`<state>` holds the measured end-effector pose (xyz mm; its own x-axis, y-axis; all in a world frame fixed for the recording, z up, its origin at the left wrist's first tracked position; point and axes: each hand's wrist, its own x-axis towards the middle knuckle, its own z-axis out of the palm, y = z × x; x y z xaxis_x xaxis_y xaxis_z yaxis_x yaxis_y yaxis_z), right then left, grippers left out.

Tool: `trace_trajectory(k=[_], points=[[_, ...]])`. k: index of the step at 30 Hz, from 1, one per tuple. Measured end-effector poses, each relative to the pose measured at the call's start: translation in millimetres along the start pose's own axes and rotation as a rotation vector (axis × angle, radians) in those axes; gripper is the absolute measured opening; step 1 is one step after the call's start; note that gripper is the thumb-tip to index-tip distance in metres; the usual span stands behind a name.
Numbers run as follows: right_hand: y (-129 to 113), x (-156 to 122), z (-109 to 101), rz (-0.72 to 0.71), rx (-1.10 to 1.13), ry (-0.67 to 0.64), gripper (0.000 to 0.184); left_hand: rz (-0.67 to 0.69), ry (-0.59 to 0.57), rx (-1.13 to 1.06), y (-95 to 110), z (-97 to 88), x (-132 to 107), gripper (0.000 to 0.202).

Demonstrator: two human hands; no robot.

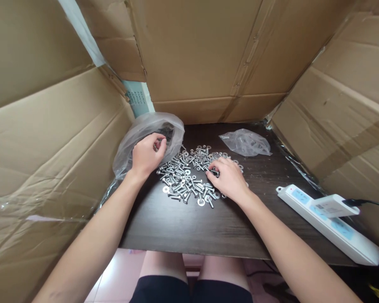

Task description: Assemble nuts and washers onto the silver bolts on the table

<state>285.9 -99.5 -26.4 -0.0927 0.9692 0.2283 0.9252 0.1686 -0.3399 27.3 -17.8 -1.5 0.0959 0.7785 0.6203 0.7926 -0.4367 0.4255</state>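
A heap of silver bolts, nuts and washers [180, 181] lies spread over the dark table. At the mouth of a clear plastic bag [135, 139] on the left is my left hand [148, 153], its fingers curled closed; a small glint of metal shows inside them, too small to name. Dark contents show inside the bag beyond this hand. My right hand [226, 176] rests low over the right side of the heap. Its thumb and fingers close around what looks like a bolt [214, 171], partly hidden by the fingers.
A crumpled clear bag [246, 142] lies at the back right of the table [177, 227]. On the right a white power strip [328, 227] carries a plugged-in white adapter [334, 206] with a black cable. Cardboard walls [205, 50] enclose the back and both sides.
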Motion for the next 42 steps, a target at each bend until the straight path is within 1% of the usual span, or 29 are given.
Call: trace_trajectory(k=[1, 3, 5, 8, 11, 12, 16, 19, 21, 24, 26, 29, 33, 37, 40, 42], points=[[0.7, 0.3, 1.0, -0.005, 0.01, -0.001, 0.01, 0.064, 0.034, -0.075, 5.2, -0.2, -1.7, 0.017], [1.9, 0.4, 2.7, -0.021, 0.029, -0.009, 0.01, 0.227, 0.028, -0.174, 17.4, 0.2, -7.3, 0.017], [2.4, -0.2, 3.9, -0.04, 0.036, -0.018, 0.011, 0.387, -0.065, -0.23, 29.3, 2.8, -15.3, 0.017], [1.6, -2.0, 4.7, -0.079, 0.048, -0.021, 0.01, 0.515, -0.269, -0.2, 40.3, 11.0, -28.2, 0.017], [-1.1, -3.9, 4.3, -0.147, 0.104, 0.008, 0.01, 0.513, -0.41, -0.156, 43.2, 19.9, -36.9, 0.025], [-2.3, -4.4, 4.0, -0.174, 0.133, 0.021, 0.01, 0.506, -0.436, -0.147, 43.4, 22.1, -38.5, 0.026], [-7.6, -5.5, 2.4, -0.256, 0.23, 0.05, 0.013, 0.469, -0.459, -0.143, 44.6, 25.9, -40.3, 0.022], [-9.3, -4.9, 0.7, -0.276, 0.273, 0.034, 0.014, 0.443, -0.472, -0.161, 45.7, 24.9, -39.2, 0.022], [-7.7, -4.1, -0.5, -0.247, 0.258, 0.039, 0.015, 0.422, -0.496, -0.155, 46.0, 23.3, -38.1, 0.018], [-1.9, -3.1, -1.6, -0.146, 0.123, 0.067, 0.019, 0.364, -0.525, -0.161, 46.0, 21.1, -36.4, 0.015], [1.9, -3.0, -1.3, -0.09, 0.021, 0.055, 0.021, 0.327, -0.535, -0.184, 45.8, 20.5, -35.5, 0.014], [3.7, -3.5, 0.0, -0.064, -0.049, 0.023, 0.025, 0.303, -0.55, -0.204, 45.1, 21.7, -35.5, 0.016], [1.5, -4.1, 0.8, -0.067, -0.046, 0.008, 0.027, 0.322, -0.563, -0.205, 44.5, 24.2, -37.2, 0.018], [-0.1, -4.3, -1.0, -0.089, 0.015, -0.022, 0.025, 0.419, -0.558, -0.268, 46.2, 24.3, -37.6, 0.02], [-0.9, -4.0, -2.5, -0.124, 0.094, -0.042, 0.025, 0.486, -0.612, -0.329, 48.0, 24.1, -36.8, 0.022], [-1.2, -3.4, -2.9, -0.133, 0.13, -0.043, 0.024, 0.482, -0.663, -0.324, 48.3, 24.3, -36.3, 0.022]])
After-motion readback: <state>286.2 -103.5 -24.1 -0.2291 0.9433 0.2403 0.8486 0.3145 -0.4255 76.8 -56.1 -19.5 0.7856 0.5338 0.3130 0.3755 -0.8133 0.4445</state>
